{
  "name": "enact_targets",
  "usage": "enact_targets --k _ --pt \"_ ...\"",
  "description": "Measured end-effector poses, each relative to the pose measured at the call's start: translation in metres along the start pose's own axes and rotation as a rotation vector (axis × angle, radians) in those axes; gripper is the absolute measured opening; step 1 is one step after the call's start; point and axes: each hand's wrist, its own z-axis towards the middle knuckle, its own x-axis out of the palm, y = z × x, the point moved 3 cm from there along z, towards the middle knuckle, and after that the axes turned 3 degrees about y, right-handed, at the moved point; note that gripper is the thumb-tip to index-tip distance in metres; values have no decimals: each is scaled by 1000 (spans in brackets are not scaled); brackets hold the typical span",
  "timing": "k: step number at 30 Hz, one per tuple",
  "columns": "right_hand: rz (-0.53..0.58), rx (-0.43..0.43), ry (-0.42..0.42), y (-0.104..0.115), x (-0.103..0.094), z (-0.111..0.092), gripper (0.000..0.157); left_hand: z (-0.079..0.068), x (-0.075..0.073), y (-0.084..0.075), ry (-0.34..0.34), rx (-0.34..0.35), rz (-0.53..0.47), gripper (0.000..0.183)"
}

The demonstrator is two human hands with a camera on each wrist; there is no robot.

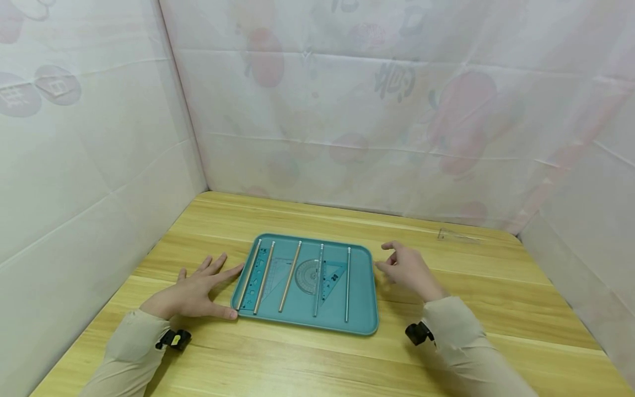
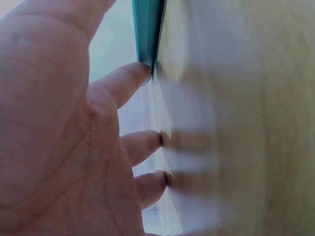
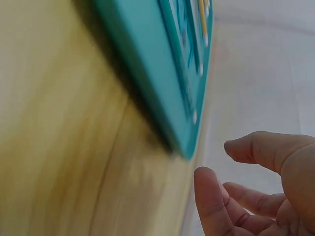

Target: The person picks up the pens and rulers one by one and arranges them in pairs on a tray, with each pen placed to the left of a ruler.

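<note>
A teal tray (image 1: 364,292) lies on the wooden table. Across it are several pencils (image 1: 348,284) with white ends, roughly side by side. Beneath or between them lie a teal stencil ruler (image 1: 254,278), a clear set square (image 1: 274,275), a clear protractor (image 1: 305,275) and a teal set square (image 1: 333,275). My left hand (image 1: 195,295) is spread at the tray's left side, its index fingertip touching the rim in the left wrist view and other fingertips on the table. Just off the tray's right edge, my right hand (image 1: 408,270) hovers with loosely bent fingers and holds nothing.
A small transparent flat piece (image 1: 458,236), its kind hard to make out, lies near the table's back right. Pale printed cloth walls (image 1: 317,110) enclose the table (image 1: 307,364) at the back and both sides.
</note>
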Motion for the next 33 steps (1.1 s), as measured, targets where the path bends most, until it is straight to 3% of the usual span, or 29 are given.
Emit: enact_targets --k 17,27,33 --pt "-164 95 3 -79 -59 17 63 0 0 0 -4 10 4 109" --pt "-255 127 -5 -114 -79 25 70 -1 -1 0 -3 4 3 109" --pt "-294 157 -14 -132 -83 31 84 -3 -1 -1 2 4 -4 109"
